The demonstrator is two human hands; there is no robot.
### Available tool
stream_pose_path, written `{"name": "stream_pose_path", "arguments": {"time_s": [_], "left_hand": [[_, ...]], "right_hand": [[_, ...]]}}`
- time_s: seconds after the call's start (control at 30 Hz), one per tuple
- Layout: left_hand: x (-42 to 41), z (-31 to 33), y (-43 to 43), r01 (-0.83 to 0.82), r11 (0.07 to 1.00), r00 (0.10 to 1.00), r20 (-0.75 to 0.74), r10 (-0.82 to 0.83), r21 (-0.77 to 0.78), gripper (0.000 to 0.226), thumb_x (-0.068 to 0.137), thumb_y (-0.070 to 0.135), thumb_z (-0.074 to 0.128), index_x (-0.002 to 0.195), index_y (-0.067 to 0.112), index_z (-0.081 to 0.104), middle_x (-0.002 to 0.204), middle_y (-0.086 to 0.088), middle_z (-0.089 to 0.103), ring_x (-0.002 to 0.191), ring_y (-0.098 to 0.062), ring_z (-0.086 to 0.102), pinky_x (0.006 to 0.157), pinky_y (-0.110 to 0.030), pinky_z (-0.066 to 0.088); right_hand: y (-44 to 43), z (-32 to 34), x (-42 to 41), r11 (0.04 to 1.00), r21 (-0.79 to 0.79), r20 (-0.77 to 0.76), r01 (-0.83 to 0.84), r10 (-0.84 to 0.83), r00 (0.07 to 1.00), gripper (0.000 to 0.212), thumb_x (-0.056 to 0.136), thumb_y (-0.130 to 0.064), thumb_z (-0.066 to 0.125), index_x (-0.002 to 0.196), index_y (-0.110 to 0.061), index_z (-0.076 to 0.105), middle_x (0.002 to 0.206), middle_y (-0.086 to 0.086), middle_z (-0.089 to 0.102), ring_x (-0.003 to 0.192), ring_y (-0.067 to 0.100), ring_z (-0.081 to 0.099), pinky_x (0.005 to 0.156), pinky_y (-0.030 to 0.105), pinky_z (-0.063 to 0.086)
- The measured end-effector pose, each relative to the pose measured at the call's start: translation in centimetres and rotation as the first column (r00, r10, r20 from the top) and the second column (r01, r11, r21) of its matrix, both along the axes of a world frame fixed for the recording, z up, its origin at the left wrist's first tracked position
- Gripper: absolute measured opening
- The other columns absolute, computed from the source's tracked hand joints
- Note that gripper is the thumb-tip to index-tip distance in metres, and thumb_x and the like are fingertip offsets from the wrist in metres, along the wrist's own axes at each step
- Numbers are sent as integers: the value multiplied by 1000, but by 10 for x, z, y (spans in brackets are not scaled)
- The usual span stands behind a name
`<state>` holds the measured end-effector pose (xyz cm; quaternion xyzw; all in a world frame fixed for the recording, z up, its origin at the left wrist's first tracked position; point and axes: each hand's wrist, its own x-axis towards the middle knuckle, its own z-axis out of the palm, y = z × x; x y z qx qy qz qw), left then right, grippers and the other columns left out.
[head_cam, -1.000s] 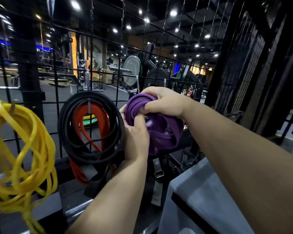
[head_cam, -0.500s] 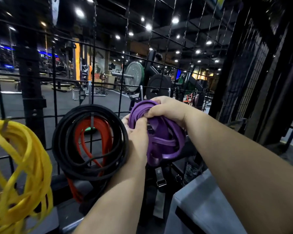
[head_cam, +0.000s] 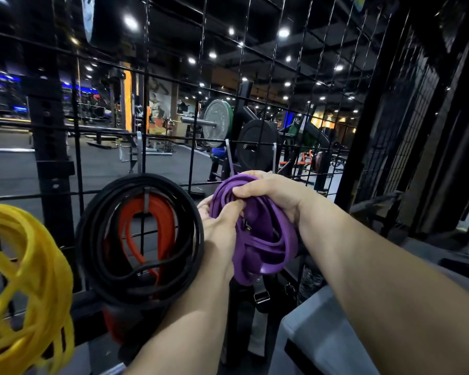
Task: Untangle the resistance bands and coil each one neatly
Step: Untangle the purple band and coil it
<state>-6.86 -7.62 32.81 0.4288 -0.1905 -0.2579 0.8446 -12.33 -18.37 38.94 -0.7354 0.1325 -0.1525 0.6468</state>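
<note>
Loose bundle (head_cam: 25,280) far L on wire grid (head_cam: 145,77); nested coils (head_cam: 138,239) mid; third band (head_cam: 266,239) just R

No legible text here for you.
- Small round mark on black strap (head_cam: 258,280), just below purple band (head_cam: 268,239): too small to read.
- Raised lettering on grey weight plate (head_cam: 214,123), behind wire grid (head_cam: 255,77): you cannot make it out.
- Hanging banner (head_cam: 88,17), top left: print blurred.
- Yellow-and-blue sign (head_cam: 361,0), top edge right: cut off by frame, unreadable.
- No numbers or brand names legible anywhere.
</note>
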Motion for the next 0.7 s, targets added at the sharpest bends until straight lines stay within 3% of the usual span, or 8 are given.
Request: {"name": "stream_pose_path", "arguments": {"time_s": [0.07, 0.17, 0.27, 0.37, 0.43, 0.5, 0.6, 0.7], "left_hand": [[3, -3, -1, -60, 995, 994, 96, 52, 82, 34, 69, 33, 77, 95, 34, 55, 96, -2, 71, 81, -19, 70, 78, -42, 59], [7, -11, 4, -235, 925, 926, 359, 119, 297, 50, 71, 52, 76, 107, 37, 44, 103, 8, 62, 89, -13, 60, 89, -34, 49], [1, -33, 8, -264, 920, 883, 457, 109, 290, 62, 66, 57, 76, 109, 44, 34, 105, 11, 59, 99, -15, 58, 95, -33, 46], [-6, -56, 11, -294, 927, 851, 506, 143, 232, 47, 75, 46, 73, 104, 47, 36, 109, 11, 60, 102, -12, 57, 95, -26, 41], [-6, -60, 12, -346, 918, 829, 521, 203, 193, 39, 75, 43, 74, 96, 47, 41, 103, 14, 62, 96, -7, 60, 96, -29, 44], [-7, -61, 12, -417, 899, 783, 557, 278, 138, 46, 74, 36, 78, 95, 47, 39, 92, 21, 58, 83, 0, 58, 86, -24, 46], [-10, -61, 16, -529, 848, 636, 677, 371, 31, 55, 71, 37, 70, 96, 67, 31, 81, 21, 55, 73, 3, 56, 71, -12, 42], [-5, -67, 15, -529, 846, 639, 688, 345, 67, 47, 72, 44, 53, 109, 62, 31, 90, 8, 62, 80, -12, 61, 77, -30, 51]], "right_hand": [[0, -7, -1, 997, -1, 31, 80, -80, 996, 45, 68, -14, 75, 109, -8, 58, 87, 12, 66, 71, 23, 64, 70, 34, 55], [2, -17, -6, 959, -179, 120, 221, -202, 972, 37, 69, -22, 79, 101, -14, 62, 85, 4, 69, 74, 17, 64, 71, 30, 53], [3, -28, -17, 890, -283, 263, 358, -287, 921, 20, 83, -19, 75, 102, -19, 67, 89, -4, 72, 79, 7, 66, 75, 21, 51], [4, -51, -29, 927, -202, 294, 317, -252, 922, 38, 90, -15, 66, 127, -16, 61, 111, -4, 72, 104, 8, 66, 90, 22, 51], [8, -68, -30, 960, -101, 298, 262, -222, 928, 52, 85, -15, 68, 135, -18, 54, 120, 0, 69, 113, 15, 64, 98, 29, 49], [10, -81, -27, 970, -18, 302, 244, -227, 926, 55, 79, -15, 65, 133, -19, 55, 120, 7, 69, 110, 22, 64, 102, 39, 47], [18, -88, -21, 955, 33, 306, 295, -290, 907, 40, 76, -18, 63, 115, -25, 64, 109, 9, 71, 102, 25, 66, 102, 47, 47], [23, -93, -19, 947, 60, 315, 316, -318, 894, 39, 76, -21, 64, 115, -27, 63, 108, 5, 72, 104, 24, 67, 100, 43, 49]]}}
